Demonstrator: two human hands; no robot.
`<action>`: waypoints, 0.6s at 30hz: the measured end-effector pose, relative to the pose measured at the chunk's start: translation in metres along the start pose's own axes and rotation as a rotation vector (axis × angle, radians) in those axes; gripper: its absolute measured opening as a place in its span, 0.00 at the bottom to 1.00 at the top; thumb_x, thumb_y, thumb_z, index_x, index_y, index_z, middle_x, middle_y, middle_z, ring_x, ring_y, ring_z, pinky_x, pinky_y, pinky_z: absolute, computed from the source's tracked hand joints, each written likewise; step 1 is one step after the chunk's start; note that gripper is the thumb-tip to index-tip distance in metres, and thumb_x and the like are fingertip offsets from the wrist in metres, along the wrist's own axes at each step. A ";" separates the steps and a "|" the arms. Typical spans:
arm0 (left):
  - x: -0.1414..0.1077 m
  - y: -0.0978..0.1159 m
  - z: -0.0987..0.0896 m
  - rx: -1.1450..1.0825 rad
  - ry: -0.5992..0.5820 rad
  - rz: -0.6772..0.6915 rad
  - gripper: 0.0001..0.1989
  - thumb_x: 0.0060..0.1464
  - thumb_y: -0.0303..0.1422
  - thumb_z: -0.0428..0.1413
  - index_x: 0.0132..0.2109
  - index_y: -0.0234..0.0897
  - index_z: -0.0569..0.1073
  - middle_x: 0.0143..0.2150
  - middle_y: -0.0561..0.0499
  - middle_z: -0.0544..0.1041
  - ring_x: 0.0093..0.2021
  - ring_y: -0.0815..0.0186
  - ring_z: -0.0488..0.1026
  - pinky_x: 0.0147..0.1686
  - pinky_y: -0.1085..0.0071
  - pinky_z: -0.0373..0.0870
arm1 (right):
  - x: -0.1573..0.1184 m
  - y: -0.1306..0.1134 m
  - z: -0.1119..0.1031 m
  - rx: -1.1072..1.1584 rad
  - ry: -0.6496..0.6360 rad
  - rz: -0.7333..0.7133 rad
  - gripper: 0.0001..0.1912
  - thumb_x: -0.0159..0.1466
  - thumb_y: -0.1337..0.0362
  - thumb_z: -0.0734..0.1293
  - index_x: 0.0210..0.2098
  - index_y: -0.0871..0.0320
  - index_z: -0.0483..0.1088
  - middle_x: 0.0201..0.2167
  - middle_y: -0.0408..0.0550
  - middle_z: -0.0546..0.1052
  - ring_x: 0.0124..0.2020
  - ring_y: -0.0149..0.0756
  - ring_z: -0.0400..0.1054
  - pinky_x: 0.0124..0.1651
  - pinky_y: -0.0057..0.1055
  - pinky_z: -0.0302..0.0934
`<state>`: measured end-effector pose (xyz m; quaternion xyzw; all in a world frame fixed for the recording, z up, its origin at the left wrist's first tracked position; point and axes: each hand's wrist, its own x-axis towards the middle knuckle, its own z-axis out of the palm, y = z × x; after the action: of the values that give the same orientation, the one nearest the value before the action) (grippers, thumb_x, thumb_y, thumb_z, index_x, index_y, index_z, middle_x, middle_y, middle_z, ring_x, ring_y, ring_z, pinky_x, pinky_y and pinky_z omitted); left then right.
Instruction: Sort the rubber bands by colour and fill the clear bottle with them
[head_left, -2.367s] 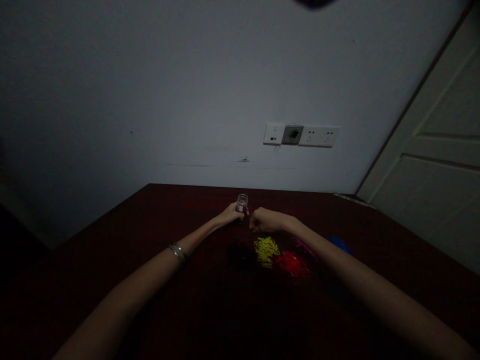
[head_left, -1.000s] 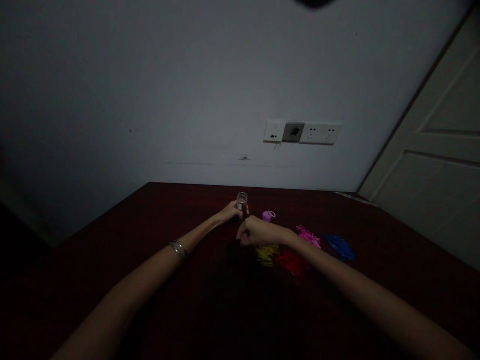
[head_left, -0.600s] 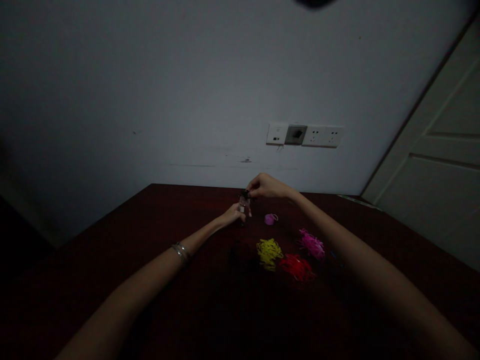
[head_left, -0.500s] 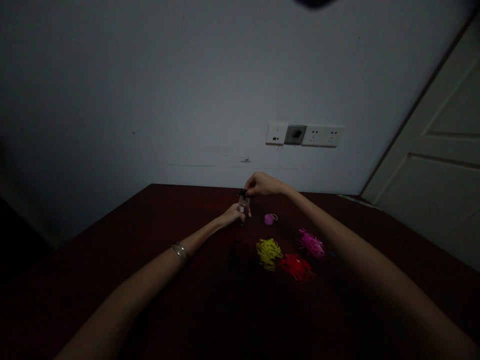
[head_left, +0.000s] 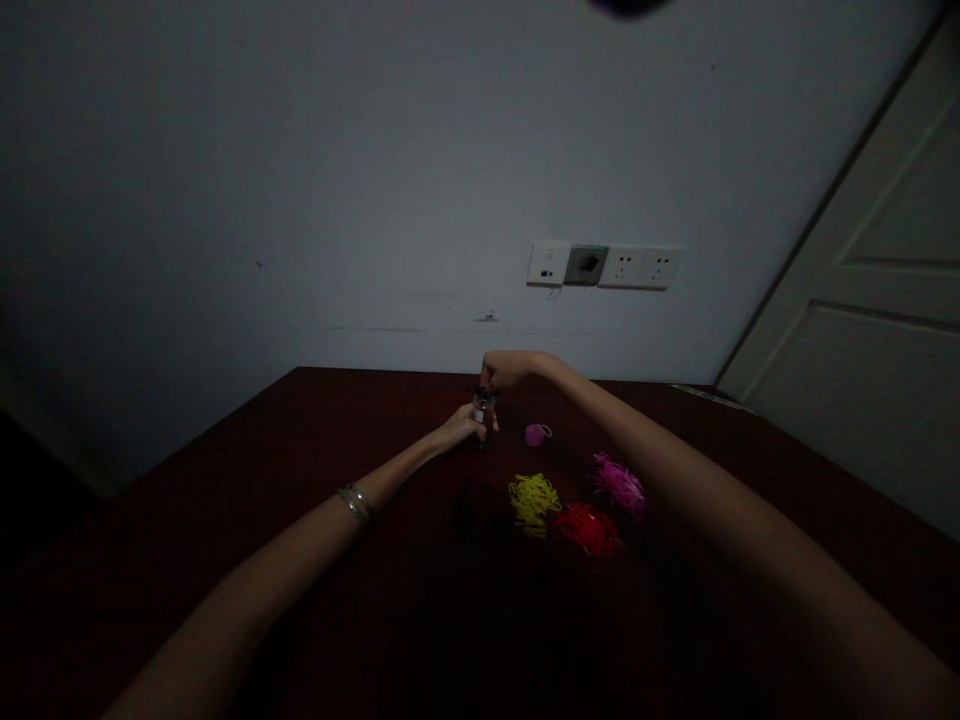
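1. At the near edge of the view, the two forearms enter from the lower corners; a silver bracelet (head_left: 355, 502) encircles the left wrist.
2. On the dark red table (head_left: 360, 420), a red pile of strips (head_left: 589, 528) lies nearest among the bright piles.
3. Left of it lies a dark pile (head_left: 481, 505), too dim to show its outline clearly.
4. Between these two is a yellow pile of strips (head_left: 534, 503), just beside both.
5. A pink pile of strips (head_left: 619, 485) lies beyond and to the right of the red one, near the right forearm.
6. Farther back, a pink lid (head_left: 535, 434) with a loop rests on the table, apart from the piles and near the jar.
7. The left hand (head_left: 463, 428) grips a clear jar (head_left: 484, 404), mouth up, fingers and thumb wrapped around its side.
8. The right hand (head_left: 508, 367) is above the jar, wrist bent, fingers pointing down at the dark strips (head_left: 484, 392) in its mouth; whether they pinch or press cannot be told.
9. Behind the table stands a pale wall (head_left: 420, 200) with a row of sockets (head_left: 606, 267); a panelled door (head_left: 870, 270) stands at right.
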<state>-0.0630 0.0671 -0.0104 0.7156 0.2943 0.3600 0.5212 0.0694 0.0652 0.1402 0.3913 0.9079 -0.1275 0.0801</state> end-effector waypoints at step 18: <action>-0.001 0.004 -0.002 0.014 0.000 -0.033 0.16 0.30 0.20 0.49 0.33 0.30 0.69 0.32 0.48 0.73 0.33 0.66 0.67 0.29 0.73 0.62 | 0.001 0.016 -0.006 0.206 0.109 -0.009 0.09 0.45 0.72 0.64 0.27 0.65 0.73 0.19 0.42 0.72 0.19 0.24 0.61 0.24 0.23 0.56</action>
<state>-0.0648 0.0656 -0.0064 0.7144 0.3087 0.3495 0.5218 0.0803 0.0782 0.1427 0.3999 0.8946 -0.1992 -0.0104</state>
